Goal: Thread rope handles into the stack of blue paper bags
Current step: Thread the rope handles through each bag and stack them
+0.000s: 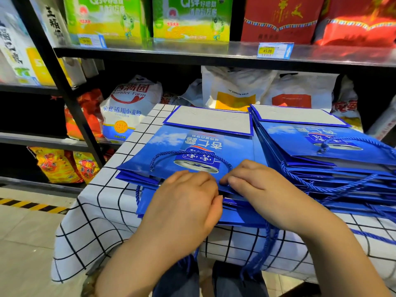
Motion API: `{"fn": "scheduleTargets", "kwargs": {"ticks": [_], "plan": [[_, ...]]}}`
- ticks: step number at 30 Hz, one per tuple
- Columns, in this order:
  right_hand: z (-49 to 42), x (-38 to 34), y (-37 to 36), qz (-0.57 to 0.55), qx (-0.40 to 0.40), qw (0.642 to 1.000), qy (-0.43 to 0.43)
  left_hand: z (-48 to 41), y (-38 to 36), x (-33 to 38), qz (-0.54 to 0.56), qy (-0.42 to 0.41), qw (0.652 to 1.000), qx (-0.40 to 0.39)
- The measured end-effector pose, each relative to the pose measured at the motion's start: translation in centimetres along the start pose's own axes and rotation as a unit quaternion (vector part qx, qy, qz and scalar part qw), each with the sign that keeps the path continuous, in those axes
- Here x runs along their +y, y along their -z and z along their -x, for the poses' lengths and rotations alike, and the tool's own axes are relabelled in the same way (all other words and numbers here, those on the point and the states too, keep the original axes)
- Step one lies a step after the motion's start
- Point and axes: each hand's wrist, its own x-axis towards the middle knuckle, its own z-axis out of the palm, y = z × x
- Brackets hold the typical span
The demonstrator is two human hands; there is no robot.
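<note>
A stack of flat blue paper bags (171, 146) lies in front of me on the checked tablecloth (102, 211). The top bag carries a blue rope handle (192, 154) looped over its printed face. My left hand (184, 202) rests on the near edge of that bag, fingers curled down over the edge. My right hand (257, 189) sits beside it, thumb and fingertips pinching at the bag's rim where the rope end enters. Loose blue ropes (263, 249) hang from under the bags over the table's front edge. What my fingertips hold is partly hidden.
A second stack of blue bags (321, 146) with rope handles lies on the right of the table. Black shop shelves (150, 52) behind hold flour sacks (128, 108), green boxes and red gift bags. Tiled floor with a yellow-black stripe (32, 204) is at left.
</note>
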Motion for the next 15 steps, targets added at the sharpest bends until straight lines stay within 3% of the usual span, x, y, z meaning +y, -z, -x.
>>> {"fn": "scheduleTargets", "kwargs": {"ticks": [6, 13, 15], "plan": [[-0.4, -0.4, 0.0, 0.066, 0.020, 0.998, -0.002, 0.6, 1.1, -0.5, 0.020, 0.062, 0.998, 0.007], [0.2, -0.6, -0.7, 0.046, 0.108, 0.993, -0.021, 1.3, 2.1, -0.8, 0.050, 0.109, 0.993, 0.014], [0.4, -0.4, -0.5, 0.032, 0.172, 0.984, -0.040, 1.4, 2.9, -1.0, 0.067, 0.122, 0.990, 0.017]]}}
